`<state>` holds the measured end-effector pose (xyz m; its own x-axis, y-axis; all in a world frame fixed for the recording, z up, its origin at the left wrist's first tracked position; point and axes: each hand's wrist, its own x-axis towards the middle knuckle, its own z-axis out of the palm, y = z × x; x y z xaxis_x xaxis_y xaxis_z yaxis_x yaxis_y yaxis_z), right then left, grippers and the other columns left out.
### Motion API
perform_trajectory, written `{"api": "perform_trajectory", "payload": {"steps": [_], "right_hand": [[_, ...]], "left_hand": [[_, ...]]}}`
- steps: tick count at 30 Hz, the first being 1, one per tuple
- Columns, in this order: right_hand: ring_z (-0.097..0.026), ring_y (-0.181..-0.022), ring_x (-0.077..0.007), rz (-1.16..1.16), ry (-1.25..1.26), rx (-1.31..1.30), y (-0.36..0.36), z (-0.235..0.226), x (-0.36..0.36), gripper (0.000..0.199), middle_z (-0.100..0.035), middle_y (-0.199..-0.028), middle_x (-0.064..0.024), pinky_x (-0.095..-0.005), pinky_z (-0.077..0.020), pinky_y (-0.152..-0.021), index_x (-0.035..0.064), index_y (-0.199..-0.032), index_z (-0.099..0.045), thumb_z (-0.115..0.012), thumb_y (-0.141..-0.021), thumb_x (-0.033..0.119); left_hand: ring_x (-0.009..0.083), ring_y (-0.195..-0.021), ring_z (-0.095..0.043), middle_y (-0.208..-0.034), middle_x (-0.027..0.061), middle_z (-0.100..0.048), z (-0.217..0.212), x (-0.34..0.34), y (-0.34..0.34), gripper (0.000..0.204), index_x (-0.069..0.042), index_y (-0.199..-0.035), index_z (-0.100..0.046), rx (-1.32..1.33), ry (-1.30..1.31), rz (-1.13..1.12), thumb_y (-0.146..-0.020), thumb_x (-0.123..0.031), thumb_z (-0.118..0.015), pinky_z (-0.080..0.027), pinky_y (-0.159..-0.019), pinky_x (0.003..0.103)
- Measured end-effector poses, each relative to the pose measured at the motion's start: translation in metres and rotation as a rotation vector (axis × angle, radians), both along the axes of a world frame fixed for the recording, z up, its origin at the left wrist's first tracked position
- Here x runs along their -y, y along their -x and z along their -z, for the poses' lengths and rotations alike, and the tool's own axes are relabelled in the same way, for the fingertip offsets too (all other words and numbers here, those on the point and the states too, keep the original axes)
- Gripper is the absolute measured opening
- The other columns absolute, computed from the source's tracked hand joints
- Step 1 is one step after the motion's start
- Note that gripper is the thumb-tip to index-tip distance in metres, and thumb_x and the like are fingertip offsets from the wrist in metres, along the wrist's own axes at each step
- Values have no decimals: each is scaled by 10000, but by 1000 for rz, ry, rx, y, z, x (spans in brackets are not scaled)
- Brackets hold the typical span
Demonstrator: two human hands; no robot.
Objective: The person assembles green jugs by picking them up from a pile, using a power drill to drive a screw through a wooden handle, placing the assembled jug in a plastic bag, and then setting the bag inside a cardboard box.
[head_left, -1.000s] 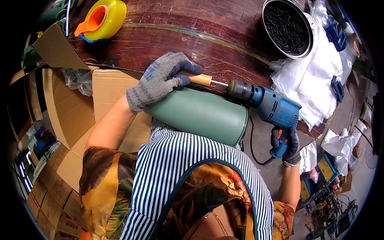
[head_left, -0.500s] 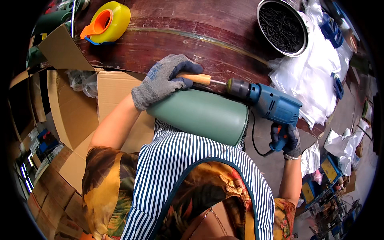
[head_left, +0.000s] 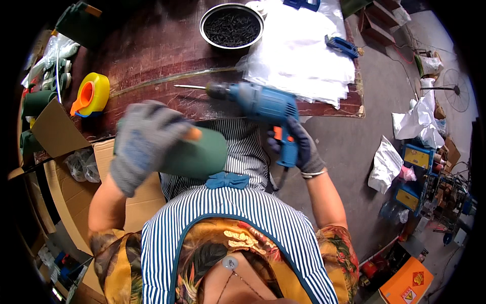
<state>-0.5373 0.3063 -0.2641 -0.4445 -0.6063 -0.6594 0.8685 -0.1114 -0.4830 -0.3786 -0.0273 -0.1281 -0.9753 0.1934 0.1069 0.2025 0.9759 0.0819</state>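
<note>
My gloved right hand [head_left: 297, 144] is wrapped round the grip of a blue power drill [head_left: 268, 104]. The drill lies level over the table's front edge, its bare metal bit [head_left: 190, 86] pointing left. Blurred by motion, my gloved left hand [head_left: 147, 139] closes round a short wooden handle [head_left: 193, 134]; only the handle's end shows past the fingers. Under that hand, a dark green cylinder [head_left: 207, 157] rests across my lap, its left part hidden by the glove. Bit and handle are apart.
On the dark red table [head_left: 152, 61] stand a metal bowl of black screws [head_left: 232, 28] and a yellow tape roll with orange holder [head_left: 91, 96]. White plastic sheets [head_left: 298, 55] lie at its right. Open cardboard boxes [head_left: 66, 202] stand left. A fan [head_left: 455, 90] and machinery are far right.
The bit no longer meets the wooden handle. My left hand has moved left and down with the handle, the green cylinder has shifted left, and my view has turned right.
</note>
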Motion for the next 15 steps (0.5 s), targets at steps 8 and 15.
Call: {"api": "perform_trajectory", "payload": {"steps": [8, 15], "right_hand": [[-683, -816, -288, -263, -849, -1651, 92, -35, 41, 428, -657, -906, -106, -434, -518, -679, 106, -931, -687, -744, -843, 521], [-685, -815, -197, -307, -654, -1606, 252, 2, 42, 207, -746, -926, -47, -346, -536, -770, 98, -987, -781, -763, -909, 289]], "left_hand": [[235, -1157, -577, -1144, 37, -650, 27, -89, 90, 255, -162, -1098, -727, 215, 352, 608, -856, -221, -675, -416, -1056, 446], [277, -1366, -495, -1448, 59, -553, 1, -76, 133, 612, -217, -1369, -602, 186, -291, 914, -799, -300, -809, -370, -1185, 433]]}}
